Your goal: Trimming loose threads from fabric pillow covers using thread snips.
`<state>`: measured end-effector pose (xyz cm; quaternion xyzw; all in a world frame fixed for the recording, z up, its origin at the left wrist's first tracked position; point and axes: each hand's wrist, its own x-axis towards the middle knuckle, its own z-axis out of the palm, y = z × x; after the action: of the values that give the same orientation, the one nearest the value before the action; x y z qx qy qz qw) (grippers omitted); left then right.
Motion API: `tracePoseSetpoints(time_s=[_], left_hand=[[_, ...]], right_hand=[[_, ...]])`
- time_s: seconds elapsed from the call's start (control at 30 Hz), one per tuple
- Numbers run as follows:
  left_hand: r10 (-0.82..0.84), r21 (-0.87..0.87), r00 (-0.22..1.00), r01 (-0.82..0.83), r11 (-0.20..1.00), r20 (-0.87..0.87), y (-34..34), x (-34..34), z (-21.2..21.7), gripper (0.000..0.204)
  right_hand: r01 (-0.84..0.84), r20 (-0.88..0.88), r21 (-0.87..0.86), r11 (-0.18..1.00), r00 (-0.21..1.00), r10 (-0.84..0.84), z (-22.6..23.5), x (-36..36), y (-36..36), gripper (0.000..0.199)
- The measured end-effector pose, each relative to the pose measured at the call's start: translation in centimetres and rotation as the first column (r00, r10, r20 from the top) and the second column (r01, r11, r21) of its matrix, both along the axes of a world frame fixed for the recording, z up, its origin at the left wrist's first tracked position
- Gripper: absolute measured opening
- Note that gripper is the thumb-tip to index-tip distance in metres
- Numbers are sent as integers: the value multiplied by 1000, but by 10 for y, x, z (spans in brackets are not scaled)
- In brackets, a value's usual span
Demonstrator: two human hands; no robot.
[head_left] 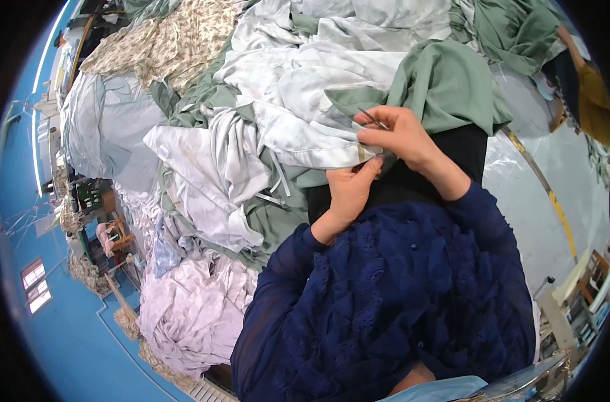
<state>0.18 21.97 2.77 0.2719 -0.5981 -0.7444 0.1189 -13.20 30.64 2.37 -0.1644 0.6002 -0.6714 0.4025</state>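
Note:
A white patterned cloth (305, 137) with a stitched hem lies across my lap, its corner drawn toward me. My left hand (350, 191) pinches that corner between thumb and fingers. Just above it, my right hand (402, 137) is closed around a small dark metal tool, which looks like thread snips (372, 119); its tips point up and left, and the grip partly covers it. Green cloth (445, 84) joins or lies against the white piece, bunched beyond my right hand. Thin white ties (279, 175) hang left of my left hand.
Heaped white and green cloth spreads ahead and left. A floral beige cloth (164, 43) lies at the far left, a pale pink pile (191, 308) at the near left. Another person in a mustard garment (598, 107) is at the far right. Yellow tape (559, 218) marks the grey floor.

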Motion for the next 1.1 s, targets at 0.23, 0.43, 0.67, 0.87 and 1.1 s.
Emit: tracePoseSetpoints(time_s=[0.23, 0.43, 0.67, 0.87, 1.1], left_hand=[[106, -276, 968, -168, 946, -229, -6, 10, 2, 28], [133, -97, 962, -160, 982, -239, -5, 8, -1, 30], [155, 9, 972, -156, 988, -175, -8, 8, -5, 23], [187, -14, 960, -194, 981, -210, -3, 8, 5, 17], [-33, -250, 980, -17, 968, -196, -5, 16, 11, 24]], right_hand=[[184, 423, 15, 983, 889, -173, 7, -2, -18, 20], [303, 407, -47, 952, 876, -259, 1, 1, -12, 19], [298, 416, -43, 954, 873, -254, -2, 1, -7, 20], [-48, -562, -160, 986, 825, -51, 10, 12, 19, 49], [26, -483, -198, 980, 867, -121, -9, 13, 11, 30]])
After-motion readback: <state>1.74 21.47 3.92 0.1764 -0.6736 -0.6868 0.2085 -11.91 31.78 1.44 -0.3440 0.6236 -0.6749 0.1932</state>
